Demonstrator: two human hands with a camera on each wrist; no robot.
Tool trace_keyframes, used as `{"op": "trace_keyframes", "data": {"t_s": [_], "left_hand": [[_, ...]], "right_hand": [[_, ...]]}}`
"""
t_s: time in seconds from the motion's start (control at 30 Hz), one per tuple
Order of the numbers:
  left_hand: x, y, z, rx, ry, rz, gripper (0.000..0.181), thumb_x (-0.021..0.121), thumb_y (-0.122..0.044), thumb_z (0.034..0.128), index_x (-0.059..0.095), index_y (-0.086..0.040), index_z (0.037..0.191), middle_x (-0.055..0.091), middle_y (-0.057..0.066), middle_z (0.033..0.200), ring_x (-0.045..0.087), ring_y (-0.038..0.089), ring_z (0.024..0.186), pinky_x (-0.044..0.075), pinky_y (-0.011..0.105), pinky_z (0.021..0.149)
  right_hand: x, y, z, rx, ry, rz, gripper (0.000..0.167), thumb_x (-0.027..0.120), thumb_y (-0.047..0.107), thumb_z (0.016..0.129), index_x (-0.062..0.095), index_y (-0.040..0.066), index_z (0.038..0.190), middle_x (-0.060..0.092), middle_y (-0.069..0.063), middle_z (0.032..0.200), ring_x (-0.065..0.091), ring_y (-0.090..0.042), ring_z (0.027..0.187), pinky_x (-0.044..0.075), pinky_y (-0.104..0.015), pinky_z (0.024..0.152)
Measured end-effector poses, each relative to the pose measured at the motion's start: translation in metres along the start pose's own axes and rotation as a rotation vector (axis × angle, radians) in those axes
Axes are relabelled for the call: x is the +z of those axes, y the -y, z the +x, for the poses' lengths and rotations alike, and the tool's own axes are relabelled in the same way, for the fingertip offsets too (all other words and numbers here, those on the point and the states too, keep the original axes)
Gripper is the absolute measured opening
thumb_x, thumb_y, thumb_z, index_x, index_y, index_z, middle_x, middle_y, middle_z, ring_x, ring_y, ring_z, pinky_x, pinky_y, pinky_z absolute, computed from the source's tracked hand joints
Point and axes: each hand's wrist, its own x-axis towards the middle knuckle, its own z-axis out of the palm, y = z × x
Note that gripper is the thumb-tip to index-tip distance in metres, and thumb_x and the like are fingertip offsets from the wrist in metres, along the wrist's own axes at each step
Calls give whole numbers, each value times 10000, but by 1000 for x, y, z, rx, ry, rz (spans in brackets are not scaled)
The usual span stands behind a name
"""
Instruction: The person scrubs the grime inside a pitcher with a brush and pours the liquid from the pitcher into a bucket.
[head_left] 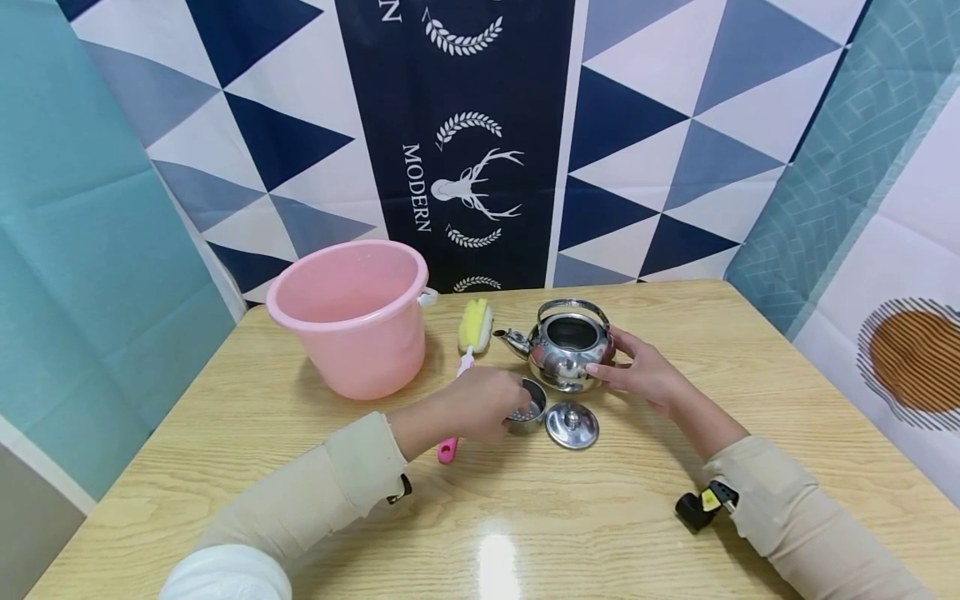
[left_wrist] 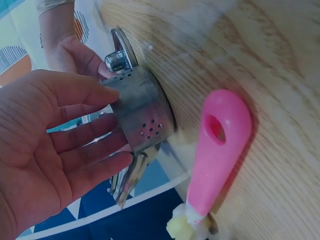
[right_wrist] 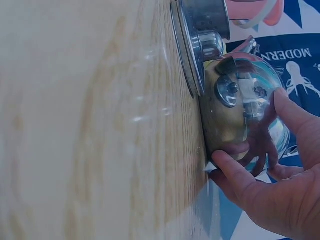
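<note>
My left hand (head_left: 480,404) holds a small steel tea strainer (left_wrist: 145,107) with holes in its wall and base. In the left wrist view the thumb lies against its wall and the other fingers are at its rim. The strainer appears to stand on the table. My right hand (head_left: 641,375) grips the side of a shiny steel teapot (head_left: 566,367), thumb toward me and fingers behind. The teapot stands upright and uncovered, handle raised, spout pointing left. Its round lid (head_left: 572,427) lies knob up, just in front of the teapot and beside the strainer.
A sponge brush with a yellow and white head (head_left: 473,327) and pink handle (head_left: 447,450) lies left of the strainer, partly under my left arm. A pink bucket (head_left: 352,354) stands at the back left. Patterned sheets (head_left: 645,100) hang behind the wooden table (head_left: 570,517).
</note>
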Motion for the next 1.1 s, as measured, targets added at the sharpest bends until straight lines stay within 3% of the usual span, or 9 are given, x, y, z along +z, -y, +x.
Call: {"op": "trace_keyframes", "data": {"t_s": [0.17, 0.33, 0.6, 0.77, 0.93, 1.1], "left_hand": [[0, 4, -6, 1, -31, 14, 226, 763, -64, 693, 711, -170, 887, 580, -22, 914, 515, 105, 747, 422, 238, 558], [-1, 5, -11, -12, -80, -10, 223, 746, -47, 717, 724, -153, 911, 585, -21, 916, 525, 104, 766, 438, 232, 584], [2, 7, -18, -55, -232, -24, 173, 759, -109, 722, 742, -150, 890, 622, -20, 885, 577, 129, 765, 479, 275, 649], [4, 8, -23, -164, -212, -61, 154, 798, -188, 723, 735, -164, 861, 612, 8, 961, 572, 154, 836, 488, 305, 668], [8, 12, -27, -247, -194, -84, 167, 801, -195, 687, 650, -163, 751, 549, 5, 922, 535, 163, 783, 451, 291, 622], [10, 13, -31, -370, -101, -94, 219, 801, -225, 719, 598, -156, 765, 511, 19, 912, 515, 181, 771, 448, 301, 608]], "right_hand": [[-1, 0, 1, 0, 2, 2, 953, 721, 203, 900, 49, 74, 1563, 88, -277, 1575, 304, -457, 1366, 501, -415, 916], [-1, -1, 0, 5, 2, 0, 957, 725, 209, 897, 51, 73, 1563, 88, -279, 1574, 314, -455, 1361, 502, -414, 916], [-2, -1, -1, 9, 4, 15, 961, 719, 200, 902, 31, 71, 1561, 70, -278, 1577, 328, -464, 1350, 497, -415, 921], [-3, -1, -1, 12, 8, 5, 968, 719, 205, 901, 24, 66, 1560, 59, -284, 1575, 315, -470, 1355, 495, -417, 923], [-2, 0, -1, 14, 12, -3, 969, 720, 217, 901, 25, 61, 1559, 64, -292, 1571, 317, -470, 1354, 491, -424, 929], [-1, 1, 0, 13, 17, 2, 969, 720, 214, 901, 24, 51, 1557, 66, -299, 1568, 337, -471, 1342, 494, -421, 926]]}}
